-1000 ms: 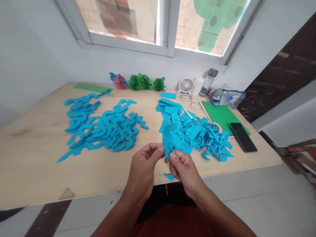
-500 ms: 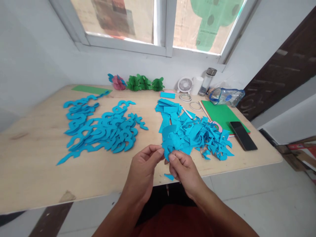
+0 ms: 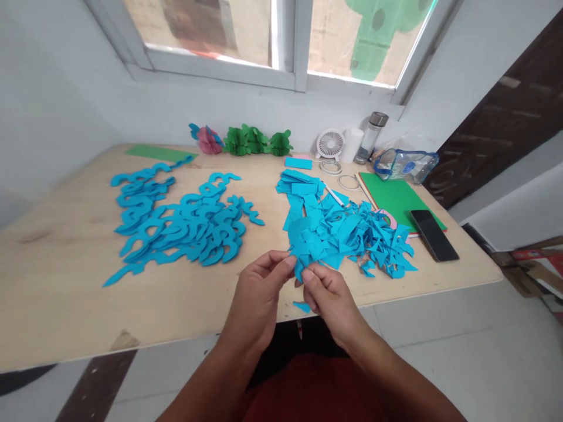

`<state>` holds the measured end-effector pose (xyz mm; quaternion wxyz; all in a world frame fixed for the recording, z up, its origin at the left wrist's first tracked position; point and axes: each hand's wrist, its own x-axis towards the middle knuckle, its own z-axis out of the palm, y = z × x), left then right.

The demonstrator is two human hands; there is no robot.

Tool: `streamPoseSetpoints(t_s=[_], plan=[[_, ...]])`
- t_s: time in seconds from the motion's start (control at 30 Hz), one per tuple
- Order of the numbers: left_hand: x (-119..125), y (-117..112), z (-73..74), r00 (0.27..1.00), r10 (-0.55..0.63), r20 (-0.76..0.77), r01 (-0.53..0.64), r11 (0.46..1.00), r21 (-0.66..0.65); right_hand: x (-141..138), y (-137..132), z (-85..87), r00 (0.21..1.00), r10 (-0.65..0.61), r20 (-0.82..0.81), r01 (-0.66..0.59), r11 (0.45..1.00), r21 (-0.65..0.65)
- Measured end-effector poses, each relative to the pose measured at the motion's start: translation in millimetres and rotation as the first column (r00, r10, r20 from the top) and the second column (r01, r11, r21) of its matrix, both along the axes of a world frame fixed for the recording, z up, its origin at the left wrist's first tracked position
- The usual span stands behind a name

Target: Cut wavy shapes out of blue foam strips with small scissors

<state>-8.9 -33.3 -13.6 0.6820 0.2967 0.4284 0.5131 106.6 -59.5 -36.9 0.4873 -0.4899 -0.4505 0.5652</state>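
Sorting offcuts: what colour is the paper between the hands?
Bright blue paper, best in the head view.

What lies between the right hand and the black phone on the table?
In the head view, a heap of cut blue paper scraps lies between the right hand and the black phone.

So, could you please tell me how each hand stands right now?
Left hand: closed, pinching blue paper.
Right hand: closed, pinching the same paper.

Just one head-worn cam, looking forward and down over the left hand (image 3: 257, 299) and right hand (image 3: 329, 308), pretty close up. Wide angle takes in the wooden surface (image 3: 57, 299) and the window (image 3: 220, 35) beyond it
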Motion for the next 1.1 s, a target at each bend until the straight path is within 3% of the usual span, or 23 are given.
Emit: streamPoseSetpoints(t_s=[0.7, 1.1], plan=[[10, -14, 2.7, 0.982, 0.173, 0.080, -0.167, 0.983, -0.069, -13, -5, 4.9, 0.996, -0.056, -0.073, 0.054, 0.998, -0.023], [13, -16, 1.8, 0.976, 0.216, 0.005, -0.215, 0.976, -0.032, -14, -6, 3.4, 0.993, -0.077, -0.085, 0.076, 0.997, -0.021]])
